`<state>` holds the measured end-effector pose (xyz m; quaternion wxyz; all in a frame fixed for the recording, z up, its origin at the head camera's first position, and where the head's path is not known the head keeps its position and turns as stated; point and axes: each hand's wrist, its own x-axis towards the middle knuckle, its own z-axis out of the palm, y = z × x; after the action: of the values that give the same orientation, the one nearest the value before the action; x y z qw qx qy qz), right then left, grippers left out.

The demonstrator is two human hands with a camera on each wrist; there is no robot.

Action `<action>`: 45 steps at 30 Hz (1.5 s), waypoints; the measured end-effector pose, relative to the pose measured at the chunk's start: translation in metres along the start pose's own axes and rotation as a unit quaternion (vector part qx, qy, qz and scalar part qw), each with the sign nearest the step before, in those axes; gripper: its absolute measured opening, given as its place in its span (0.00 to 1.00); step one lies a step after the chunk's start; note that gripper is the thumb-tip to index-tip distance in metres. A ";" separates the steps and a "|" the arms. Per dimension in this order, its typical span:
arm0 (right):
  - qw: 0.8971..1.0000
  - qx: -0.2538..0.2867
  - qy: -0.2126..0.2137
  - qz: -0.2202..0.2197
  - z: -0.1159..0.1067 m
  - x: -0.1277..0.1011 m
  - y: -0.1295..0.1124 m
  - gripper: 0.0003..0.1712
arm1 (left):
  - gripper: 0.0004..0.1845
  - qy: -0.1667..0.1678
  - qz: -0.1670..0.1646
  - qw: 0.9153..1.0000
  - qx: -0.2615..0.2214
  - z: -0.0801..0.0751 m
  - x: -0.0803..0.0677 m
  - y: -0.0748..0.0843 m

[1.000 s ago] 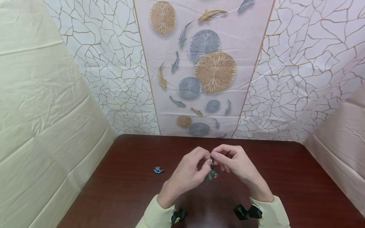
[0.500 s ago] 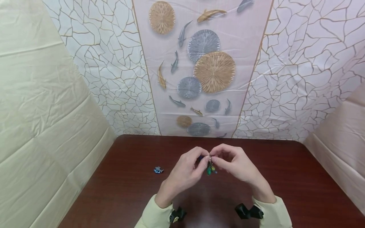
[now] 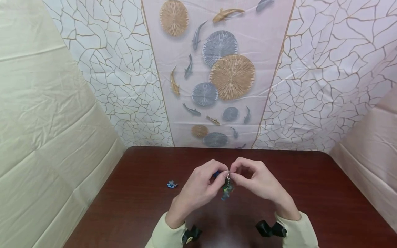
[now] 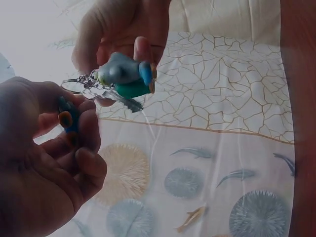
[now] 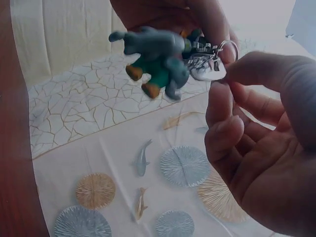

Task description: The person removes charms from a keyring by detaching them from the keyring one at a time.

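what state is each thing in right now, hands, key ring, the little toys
left hand: pinches the key ring
right hand: pinches the key ring
key ring: held above the table
toy figures: hang from the ring, blurred
small blue toy: lies on the table, untouched

Head looks down; wrists upward, sharing keyring (image 3: 227, 175).

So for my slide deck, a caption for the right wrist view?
Both hands pinch a metal key ring dangling small animal charms.
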<state>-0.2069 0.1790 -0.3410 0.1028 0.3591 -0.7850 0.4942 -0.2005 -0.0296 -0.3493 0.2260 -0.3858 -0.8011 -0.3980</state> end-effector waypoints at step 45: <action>0.999 -0.026 0.026 -0.029 0.007 -0.001 -0.006 0.13 | 0.02 0.020 0.027 0.999 -0.003 -0.006 -0.001 0.008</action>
<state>-0.2003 0.1722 -0.3407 0.1466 0.3656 -0.7839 0.4799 -0.1937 -0.0319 -0.3428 0.2514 -0.4004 -0.7843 -0.4017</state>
